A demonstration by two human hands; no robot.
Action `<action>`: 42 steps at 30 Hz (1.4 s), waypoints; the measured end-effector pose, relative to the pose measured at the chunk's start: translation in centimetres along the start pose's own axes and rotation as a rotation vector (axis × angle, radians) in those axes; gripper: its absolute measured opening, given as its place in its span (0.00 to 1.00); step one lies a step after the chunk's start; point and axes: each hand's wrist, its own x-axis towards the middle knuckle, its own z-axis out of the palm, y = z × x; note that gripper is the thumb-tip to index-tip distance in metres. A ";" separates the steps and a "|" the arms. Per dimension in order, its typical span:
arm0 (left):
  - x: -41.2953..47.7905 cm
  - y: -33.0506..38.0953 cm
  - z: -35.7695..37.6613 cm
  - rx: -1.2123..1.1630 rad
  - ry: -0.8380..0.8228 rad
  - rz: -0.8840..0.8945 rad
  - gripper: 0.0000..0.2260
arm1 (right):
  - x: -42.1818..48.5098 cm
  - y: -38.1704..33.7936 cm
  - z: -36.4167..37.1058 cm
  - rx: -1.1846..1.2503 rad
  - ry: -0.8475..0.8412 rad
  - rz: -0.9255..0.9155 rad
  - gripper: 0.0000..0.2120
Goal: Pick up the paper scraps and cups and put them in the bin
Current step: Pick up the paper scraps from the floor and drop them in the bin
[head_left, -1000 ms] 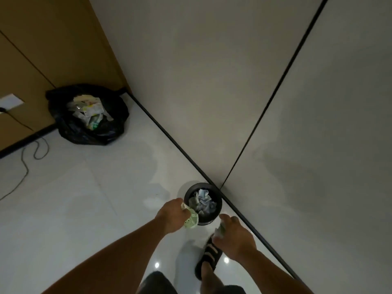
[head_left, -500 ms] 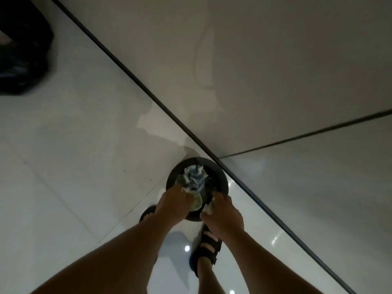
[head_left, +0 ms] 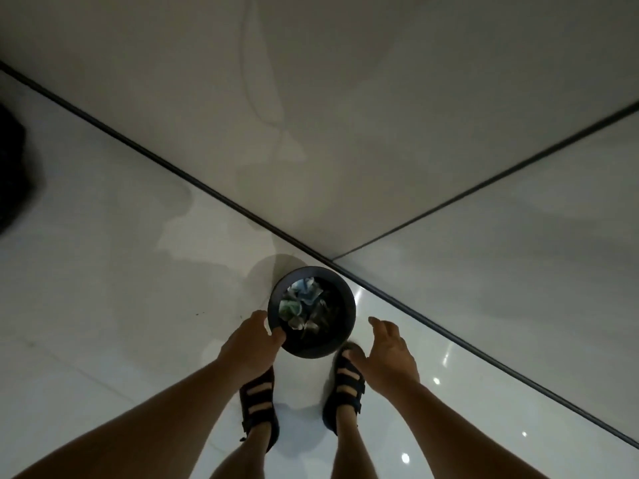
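A round black bin (head_left: 340, 335) stands on the floor close to the wall, just ahead of my sandalled feet. Crumpled paper scraps (head_left: 304, 293) and a pale green cup (head_left: 289, 307) lie inside it. My left hand (head_left: 249, 344) hovers at the bin's left rim, its thumb over the edge and its fingers relaxed, holding nothing. To the right of the bin my right hand (head_left: 389, 350) is spread with its fingers loose, and it is also empty.
A glossy white tiled floor (head_left: 103, 288) meets a grey wall (head_left: 345, 115) along a dark skirting line. A black rubbish bag (head_left: 14, 167) shows blurred at the left edge. My feet in black sandals (head_left: 257, 406) stand right behind the bin.
Both hands held a green cup and paper over the bin; that rubbish now lies in the bin and both hands are empty. The right hand has drawn off to the right.
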 end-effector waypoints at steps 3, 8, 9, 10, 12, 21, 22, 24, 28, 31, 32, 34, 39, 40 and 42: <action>-4.5 2.8 -3.4 0.069 0.009 0.058 0.27 | -5.5 -0.5 -2.7 0.085 0.037 0.055 0.37; -12.7 8.5 -5.8 0.286 0.015 0.193 0.20 | -15.7 -0.5 -5.9 0.170 0.079 0.073 0.37; -14.3 9.6 -5.7 0.334 0.015 0.233 0.18 | -17.7 -0.1 -6.3 0.171 0.092 0.063 0.36; -15.9 10.6 -5.5 0.392 0.006 0.277 0.18 | -19.6 0.5 -6.8 0.170 0.113 0.056 0.36; -19.0 12.7 -4.3 0.522 -0.018 0.367 0.21 | -23.2 2.4 -7.7 0.182 0.167 0.058 0.36; -33.5 21.9 9.7 1.041 -0.121 0.812 0.31 | -37.9 17.8 -8.7 0.304 0.357 0.258 0.38; -35.4 22.8 12.1 1.088 -0.118 0.849 0.31 | -39.8 20.0 -8.3 0.315 0.377 0.288 0.39; -39.2 24.5 17.1 1.156 -0.123 0.911 0.31 | -43.6 24.2 -7.4 0.339 0.410 0.348 0.39; -46.8 27.3 26.9 1.227 -0.143 1.065 0.30 | -51.4 32.2 -5.5 0.421 0.483 0.484 0.39; -52.3 28.7 33.1 1.292 -0.169 1.214 0.30 | -56.6 37.1 -4.3 0.501 0.549 0.602 0.39; -53.9 29.2 34.9 1.316 -0.174 1.262 0.29 | -58.1 38.5 -3.9 0.528 0.574 0.640 0.39; -56.8 30.1 38.3 1.355 -0.183 1.340 0.29 | -60.8 41.1 -3.2 0.584 0.619 0.709 0.39; -61.3 31.8 45.7 1.433 -0.228 1.499 0.29 | -65.6 46.9 -2.2 0.700 0.709 0.854 0.39; -61.9 32.2 47.0 1.446 -0.235 1.521 0.29 | -66.4 48.0 -2.1 0.719 0.721 0.877 0.39; -62.7 33.2 49.8 1.462 -0.244 1.562 0.30 | -67.7 50.2 -1.8 0.746 0.729 0.923 0.39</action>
